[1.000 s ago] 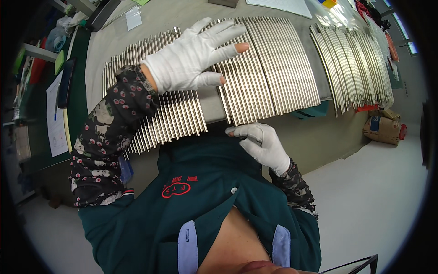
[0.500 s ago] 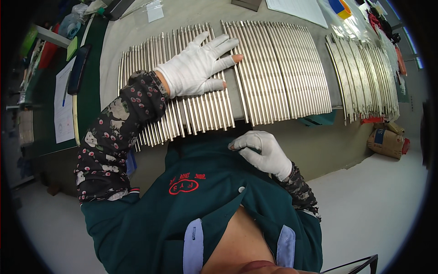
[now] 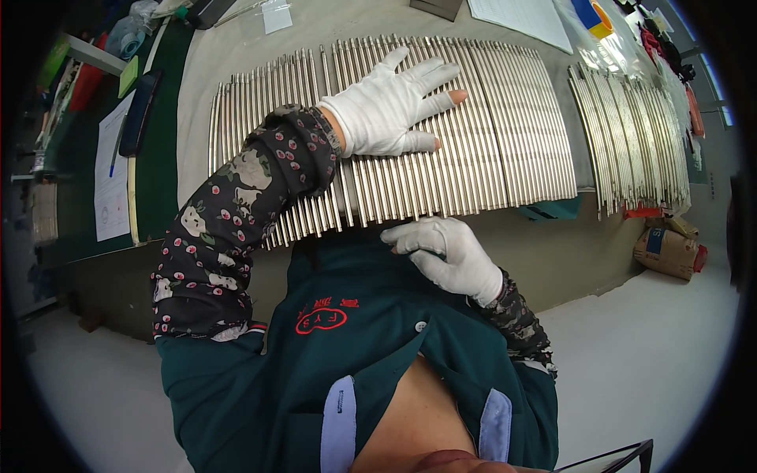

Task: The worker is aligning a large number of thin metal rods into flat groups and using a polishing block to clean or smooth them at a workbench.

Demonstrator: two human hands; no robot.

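Many thin silvery metal rods lie side by side on the table, pointing away from me. My left hand, in a white glove with some bare fingertips, rests flat across the middle of the rods with its fingers spread. Left of it lie more loosely spaced rods, partly hidden by my patterned sleeve. Just off the near table edge, by the rods' near ends, my right hand is gloved too, with fingers loosely curled together and nothing visible in them.
A separate bundle of rods lies at the right. Papers and a yellow-and-blue tape roll are at the back. On the left are a dark phone and a sheet with a pen. A brown sack stands at right.
My left hand has slid right, moving rods along with it. The gap beside the middle rods has closed, and a narrower one shows farther left. My right hand has shifted slightly left.
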